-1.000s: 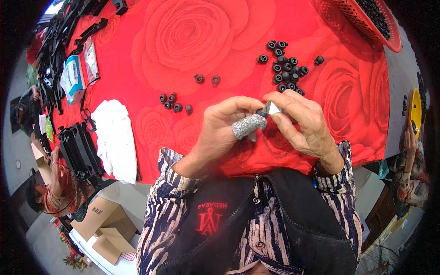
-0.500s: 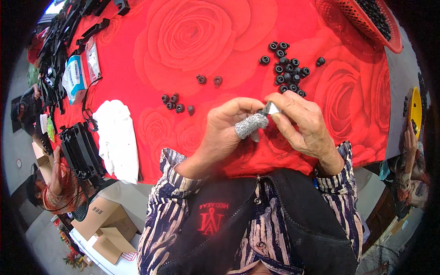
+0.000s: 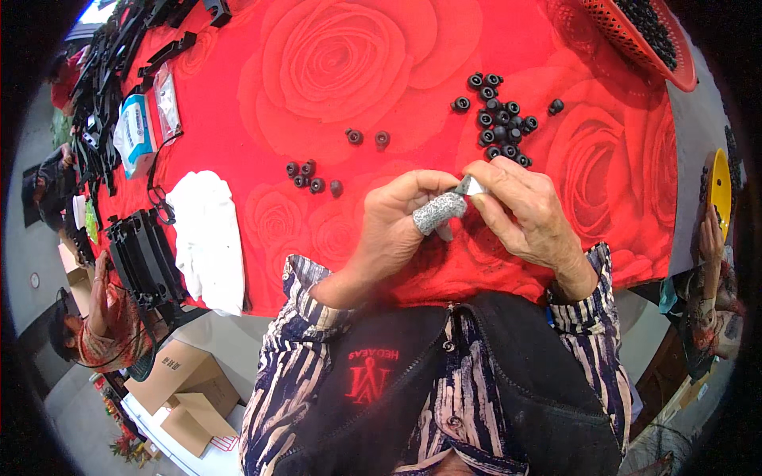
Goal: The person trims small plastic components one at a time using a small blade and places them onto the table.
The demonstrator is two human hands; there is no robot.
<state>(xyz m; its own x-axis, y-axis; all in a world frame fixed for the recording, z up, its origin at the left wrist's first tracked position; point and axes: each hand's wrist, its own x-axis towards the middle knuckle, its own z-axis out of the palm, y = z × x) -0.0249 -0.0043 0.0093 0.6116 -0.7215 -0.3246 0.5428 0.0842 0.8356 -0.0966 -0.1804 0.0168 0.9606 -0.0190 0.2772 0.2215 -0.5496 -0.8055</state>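
Note:
My left hand wears a speckled grey finger cover and is closed, thumb and finger pinching a small dark piece mostly hidden by the fingers. Between the thumb and fingers of my right hand is a small shiny metal blade, its tip meeting the other hand's pinch. Beyond the right hand lies a cluster of small round black plastic parts. A smaller group of the same black parts rests past my left hand, with two more farther off.
A red basket full of black parts stands far right. To the left are a white cloth, a tissue box and black plastic strips. Co-workers sit on both sides; a hand at right touches a yellow tray.
Both hands keep nearly the same pose, the left shifting very slightly right. The table scene has drifted a little in the picture. Nothing visibly picked up or let go.

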